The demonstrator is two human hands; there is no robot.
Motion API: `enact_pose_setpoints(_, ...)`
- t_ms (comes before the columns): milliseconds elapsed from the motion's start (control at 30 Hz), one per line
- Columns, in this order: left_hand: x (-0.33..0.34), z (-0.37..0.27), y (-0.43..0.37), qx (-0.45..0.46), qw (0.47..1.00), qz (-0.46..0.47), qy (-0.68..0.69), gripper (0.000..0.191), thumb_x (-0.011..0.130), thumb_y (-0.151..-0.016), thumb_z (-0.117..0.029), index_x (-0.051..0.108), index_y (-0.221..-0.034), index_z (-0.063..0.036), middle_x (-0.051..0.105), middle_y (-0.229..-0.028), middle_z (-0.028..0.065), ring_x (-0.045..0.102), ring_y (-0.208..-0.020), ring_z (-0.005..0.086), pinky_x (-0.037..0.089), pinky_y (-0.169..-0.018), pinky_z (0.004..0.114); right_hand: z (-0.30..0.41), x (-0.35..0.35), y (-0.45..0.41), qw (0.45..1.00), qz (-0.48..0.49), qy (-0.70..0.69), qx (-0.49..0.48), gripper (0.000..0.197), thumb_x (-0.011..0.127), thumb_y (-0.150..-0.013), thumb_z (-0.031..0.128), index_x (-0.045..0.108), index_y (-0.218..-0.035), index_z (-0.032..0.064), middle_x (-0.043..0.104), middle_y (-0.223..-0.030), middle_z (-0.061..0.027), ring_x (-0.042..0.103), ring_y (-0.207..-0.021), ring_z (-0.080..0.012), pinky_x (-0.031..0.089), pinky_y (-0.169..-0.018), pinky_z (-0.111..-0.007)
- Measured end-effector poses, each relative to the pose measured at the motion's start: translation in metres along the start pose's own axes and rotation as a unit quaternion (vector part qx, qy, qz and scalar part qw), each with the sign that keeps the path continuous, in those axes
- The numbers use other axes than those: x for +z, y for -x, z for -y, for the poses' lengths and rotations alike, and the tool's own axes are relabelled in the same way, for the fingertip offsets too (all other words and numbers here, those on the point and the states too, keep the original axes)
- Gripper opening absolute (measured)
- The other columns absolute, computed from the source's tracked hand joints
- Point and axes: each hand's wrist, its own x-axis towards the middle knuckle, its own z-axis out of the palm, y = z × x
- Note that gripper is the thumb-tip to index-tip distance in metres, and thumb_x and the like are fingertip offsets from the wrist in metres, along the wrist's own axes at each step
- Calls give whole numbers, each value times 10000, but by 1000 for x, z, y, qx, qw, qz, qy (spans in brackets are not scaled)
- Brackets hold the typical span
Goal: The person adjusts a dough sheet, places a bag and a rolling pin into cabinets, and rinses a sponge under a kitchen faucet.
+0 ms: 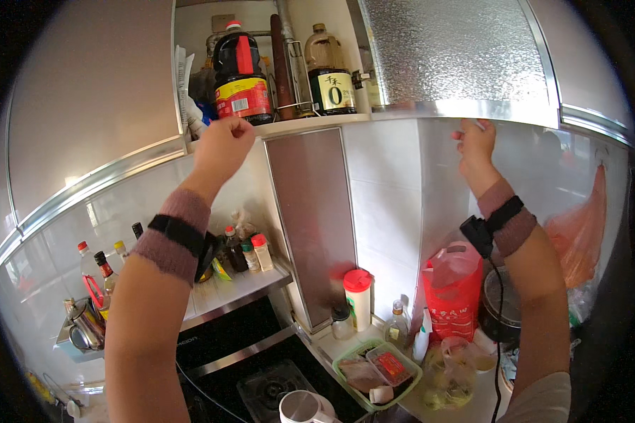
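My left hand (225, 140), its fingers curled, is at the front lip of an open wall cabinet's shelf (301, 125). Just behind it stands a large dark sauce bottle (241, 79) with a red cap, red handle and red-and-yellow label. Whether the fingers hold anything is hidden. My right hand (477, 148) is raised to the metal lower edge of a textured-glass cabinet door (460, 58). A small pale thing shows between its bent fingers; whether they grip the door is unclear. Farther right on the shelf is a half-filled bottle (330, 74) with a cream label.
Below are a black gas hob (275, 386) and a white mug (304, 407). A green basket (344, 394) of food packs, a red-lidded canister (357, 301), a red bag (453, 296) and a pot (500, 306) crowd the corner. Seasoning bottles (248, 251) line a left ledge.
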Motion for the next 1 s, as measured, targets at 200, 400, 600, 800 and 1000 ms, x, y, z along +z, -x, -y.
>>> enact_pose_setpoints(200,12,-8,76,-15,995,92,42,178,626,-808,-159,662,-832,14,663,-716,95,597,-630,147,479,-618,292,34,-38,-32,999,38,-30,22,242,522,-778,-22,467,-1005,42,530,-804,-56,586,-578,-159,316,-407,-238)
enact_pose_setpoints(400,-4,3,167,-125,961,181,169,154,598,-886,-142,646,-897,4,562,-718,-21,488,-594,53,413,-539,205,23,-8,23,987,98,-58,-117,234,513,-802,-9,461,-1025,38,526,-870,-52,524,-623,-144,399,-489,-258)
enact_pose_setpoints(600,-20,-2,258,-178,937,230,196,159,604,-887,-120,631,-988,-1,579,-759,-29,496,-655,38,418,-581,195,24,49,88,861,263,113,-420,524,499,-840,-33,369,-1347,-24,517,-1214,-153,556,-1063,-224,504,-839,-300)
enact_pose_setpoints(800,-55,13,350,-261,911,236,216,149,646,-846,-87,643,-961,9,627,-779,14,537,-698,46,457,-636,208,9,81,175,803,442,223,-331,487,599,-786,49,469,-1255,71,595,-907,-111,549,-636,-144,452,-568,-284)
enact_pose_setpoints(1000,-78,33,410,-331,878,267,220,203,637,-856,-82,632,-1030,23,643,-827,29,560,-731,68,468,-670,211,-27,-2,288,705,642,287,-95,317,653,-816,163,607,-1097,25,645,-1028,-99,616,-784,-146,507,-688,-284)
